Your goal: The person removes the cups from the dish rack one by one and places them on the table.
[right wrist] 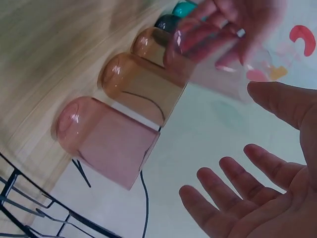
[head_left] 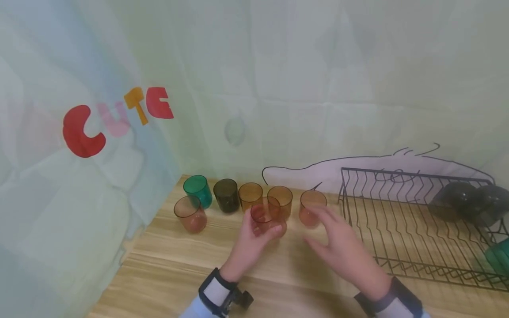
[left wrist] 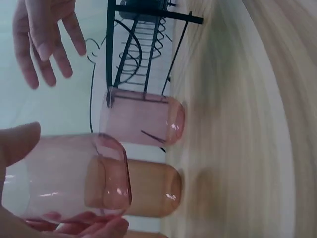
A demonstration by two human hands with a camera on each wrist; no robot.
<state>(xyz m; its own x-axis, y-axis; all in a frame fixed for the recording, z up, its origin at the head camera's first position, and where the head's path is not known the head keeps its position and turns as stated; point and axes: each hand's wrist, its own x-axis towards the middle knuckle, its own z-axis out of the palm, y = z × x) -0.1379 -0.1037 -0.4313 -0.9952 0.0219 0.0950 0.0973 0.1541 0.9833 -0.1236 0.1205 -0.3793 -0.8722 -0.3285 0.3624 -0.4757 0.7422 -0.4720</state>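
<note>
"What's in hand?"

"Pink cup [left wrist: 74,173], seemingly lifted, just in front of the amber cups [head_left: 283,201]. From my remote post I see the left hand [head_left: 251,243] curled round it. I'd call this step mid-carry; the next move probably calls for a level grip and a gentle lowering to the table [head_left: 159,265]."

"Condition?"

"Clear, rosy, rounded at the base, mouth upward. Material: can't tell."

"Right hand [head_left: 342,245]?"

"Fingers spread, holding nothing, near a second pink cup [right wrist: 106,141]. Rack [head_left: 413,175] to the right."
</note>
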